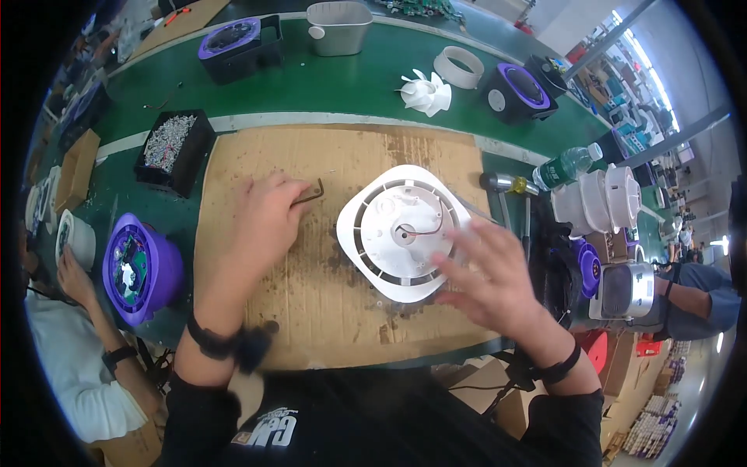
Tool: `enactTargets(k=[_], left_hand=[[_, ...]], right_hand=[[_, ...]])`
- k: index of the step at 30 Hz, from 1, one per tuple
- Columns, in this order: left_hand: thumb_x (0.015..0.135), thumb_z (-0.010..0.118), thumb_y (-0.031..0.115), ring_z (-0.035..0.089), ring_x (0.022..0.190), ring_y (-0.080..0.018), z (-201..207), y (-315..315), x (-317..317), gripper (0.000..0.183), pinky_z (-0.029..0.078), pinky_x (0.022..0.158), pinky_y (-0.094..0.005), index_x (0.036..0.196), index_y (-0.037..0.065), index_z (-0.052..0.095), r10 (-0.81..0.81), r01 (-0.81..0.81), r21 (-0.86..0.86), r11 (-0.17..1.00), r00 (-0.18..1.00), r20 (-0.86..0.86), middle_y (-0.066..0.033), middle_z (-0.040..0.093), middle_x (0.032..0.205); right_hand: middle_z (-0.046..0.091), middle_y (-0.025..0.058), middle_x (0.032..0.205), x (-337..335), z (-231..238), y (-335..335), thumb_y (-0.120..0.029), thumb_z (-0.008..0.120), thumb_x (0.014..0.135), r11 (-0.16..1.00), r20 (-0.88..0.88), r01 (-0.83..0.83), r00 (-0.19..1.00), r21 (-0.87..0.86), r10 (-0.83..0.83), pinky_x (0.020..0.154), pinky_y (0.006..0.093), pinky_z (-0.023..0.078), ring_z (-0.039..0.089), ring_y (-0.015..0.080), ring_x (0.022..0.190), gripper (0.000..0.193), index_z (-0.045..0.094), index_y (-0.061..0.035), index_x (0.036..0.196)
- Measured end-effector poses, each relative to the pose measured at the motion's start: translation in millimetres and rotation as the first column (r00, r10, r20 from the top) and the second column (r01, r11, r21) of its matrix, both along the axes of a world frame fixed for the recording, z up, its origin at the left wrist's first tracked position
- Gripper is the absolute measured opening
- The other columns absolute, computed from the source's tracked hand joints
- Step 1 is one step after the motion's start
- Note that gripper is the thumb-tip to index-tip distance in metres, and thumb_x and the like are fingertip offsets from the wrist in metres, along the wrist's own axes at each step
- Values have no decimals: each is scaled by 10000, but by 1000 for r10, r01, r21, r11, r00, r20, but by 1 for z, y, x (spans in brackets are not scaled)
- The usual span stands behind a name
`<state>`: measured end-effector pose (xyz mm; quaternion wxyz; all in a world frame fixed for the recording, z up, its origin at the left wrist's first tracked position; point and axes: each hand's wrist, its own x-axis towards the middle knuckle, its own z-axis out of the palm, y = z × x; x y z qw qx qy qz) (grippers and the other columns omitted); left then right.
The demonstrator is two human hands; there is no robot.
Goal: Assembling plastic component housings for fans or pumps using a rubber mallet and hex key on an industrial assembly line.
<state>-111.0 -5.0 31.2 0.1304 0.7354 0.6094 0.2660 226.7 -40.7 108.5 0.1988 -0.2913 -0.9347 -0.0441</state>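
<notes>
On a cardboard sheet (334, 335) in front of me lies a white rounded-square fan housing (389, 206), a ring of slots around its round middle and thin wires at its centre. My left hand (268, 210) rests over the cardboard to the left of it, fingers closed on the end of a small dark L-shaped hex key (313, 194). At the housing's right edge is my right hand (490, 272), slightly blurred, its fingers spread with nothing in them. Whether those fingertips touch the rim, I cannot tell.
A black bin of screws (171, 144) and a purple housing with a circuit board (140, 268) stand left. Right are a screwdriver (510, 184), a bottle (568, 165) and white housings (599, 198). A white fan wheel (426, 93) lies beyond. A co-worker's hand (75, 278) is far left.
</notes>
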Motion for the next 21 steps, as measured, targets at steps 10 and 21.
enactTargets(k=[10, 21], left_hand=[[858, 659, 89, 568, 1146, -327, 8, -15, 25, 271, 355, 1048, -532, 1128, 64, 674, -18, 4, 120, 993, 994, 112, -130, 615, 1176], [824, 690, 94, 579, 1075, -352, 1, -15, 18, 261, 434, 963, -456, 1080, 43, 692, -36, -16, 266, 964, 982, 188, -150, 637, 1147]], right_hand=[[659, 84, 828, 9, 8, 69, -201, 502, 1033, 791, -455, 265, 700, -551, -551, 678, 315, 467, 582, 179, 713, 268, 645, 20, 986], [542, 173, 1342, -51, -41, 242, -151, 347, 1072, 247, -323, -554, 43, -795, -945, 1051, 501, 481, 591, 317, 1178, 331, 447, -12, 1356]])
